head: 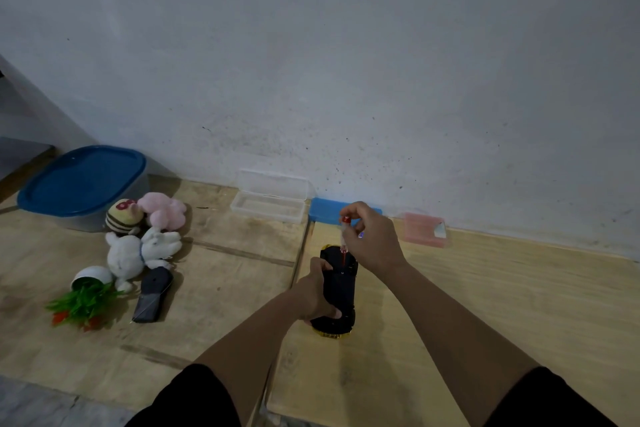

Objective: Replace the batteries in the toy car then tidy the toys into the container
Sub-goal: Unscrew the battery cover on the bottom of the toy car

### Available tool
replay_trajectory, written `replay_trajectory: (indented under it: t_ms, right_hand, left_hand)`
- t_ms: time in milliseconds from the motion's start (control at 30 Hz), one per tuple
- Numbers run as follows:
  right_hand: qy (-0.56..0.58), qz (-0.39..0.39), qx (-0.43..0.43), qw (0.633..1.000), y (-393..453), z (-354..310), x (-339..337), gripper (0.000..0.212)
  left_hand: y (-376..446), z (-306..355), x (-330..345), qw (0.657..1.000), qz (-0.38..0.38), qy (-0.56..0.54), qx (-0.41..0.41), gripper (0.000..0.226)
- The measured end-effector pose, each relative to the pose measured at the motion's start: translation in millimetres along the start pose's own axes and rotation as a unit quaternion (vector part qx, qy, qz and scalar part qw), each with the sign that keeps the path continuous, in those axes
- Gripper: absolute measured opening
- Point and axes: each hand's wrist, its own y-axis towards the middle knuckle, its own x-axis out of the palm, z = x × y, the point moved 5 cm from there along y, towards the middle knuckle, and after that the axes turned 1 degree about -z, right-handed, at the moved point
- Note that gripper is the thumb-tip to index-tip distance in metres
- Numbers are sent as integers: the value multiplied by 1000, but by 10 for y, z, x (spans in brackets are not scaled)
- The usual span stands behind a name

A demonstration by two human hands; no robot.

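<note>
The toy car (341, 291) lies upside down on the wooden floor, black underside up with a gold edge showing at both ends. My left hand (317, 291) grips its left side. My right hand (370, 239) pinches a small red-topped screwdriver (344, 241) upright, its tip down on the car's underside near the far end. A container with a blue lid (81, 184) stands at the far left by the wall, lid on. Beside it lie a striped plush (124, 215), a pink plush (164, 210) and a white plush bunny (138, 251).
A dark remote control (152, 295) and a tipped white pot with a green fake plant (86, 298) lie left of the car. By the wall sit an open clear plastic case (270, 206), a blue box (325, 210) and a pink box (424, 229).
</note>
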Motion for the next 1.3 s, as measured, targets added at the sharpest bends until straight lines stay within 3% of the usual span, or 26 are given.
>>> replay_trajectory:
  t_ms: [267,367,500,600,733,867,1133,1300]
  right_hand:
    - [-3,17,3,1000,14,75,-4,16]
    - [-6,-1,-4,1000,9,89,-7,28]
    - [12,-13,-5,1000,17,126,-14,14]
    - [53,11,25,998,23,148,-37,15]
    - [-6,4,3,1000,24,120,-67,25]
    - [-41,-18,-14,999,12,110,-56,12]
    - [-9,-8,6,1000,-3,64,-33,25]
    - [-6,-10,1,1000,-39,14,-9,16]
  left_hand:
    - [58,89,-56,999,4,7,32,79]
    - [61,70,-35,1000,-8,-2,22,76]
    - [49,26,-71,1000,5,4,17,77]
    - [29,-8,-77,1000,6,0,16,77]
    - [1,-25,-56,1000,3,9,19,74]
    - [-16,-32,-58,1000,10,5,29,75]
    - [-36,-79,-17,997,43,1,58,81]
    - [-63,-51,-10,996,54,-11,70,81]
